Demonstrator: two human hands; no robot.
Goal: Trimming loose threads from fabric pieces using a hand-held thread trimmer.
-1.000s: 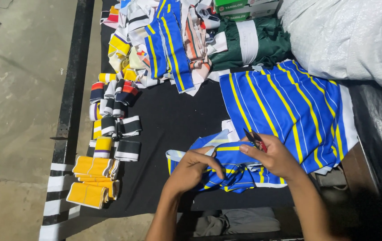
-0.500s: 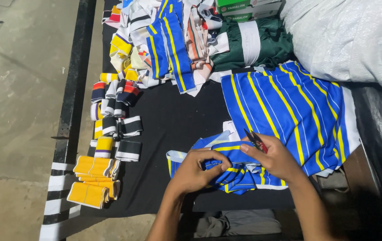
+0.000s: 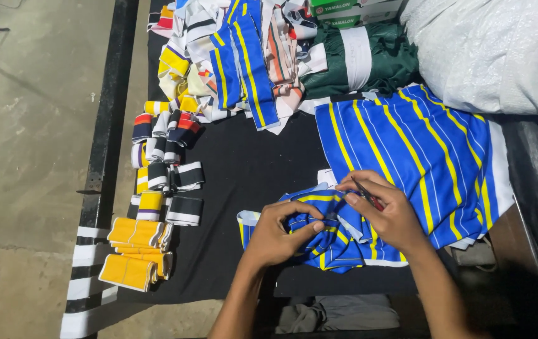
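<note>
Looking down from the head view: left hand (image 3: 278,233) pinching a bunched blue-and-yellow striped piece (image 3: 325,229) near the front edge of the black tabletop (image 3: 250,169). Right hand (image 3: 389,210) closed in a pinch on a small dark tool (image 3: 367,194) with a red part, tip just above the same piece. Could nick a left fingertip, since thumb and tip sit close together. Might snag or cut the wrong layer, with folds stacked under the grip. Could also drag the flat striped cloth (image 3: 419,150) beneath toward the edge. Yellow bands (image 3: 134,251) well apart, out of harm.
</note>
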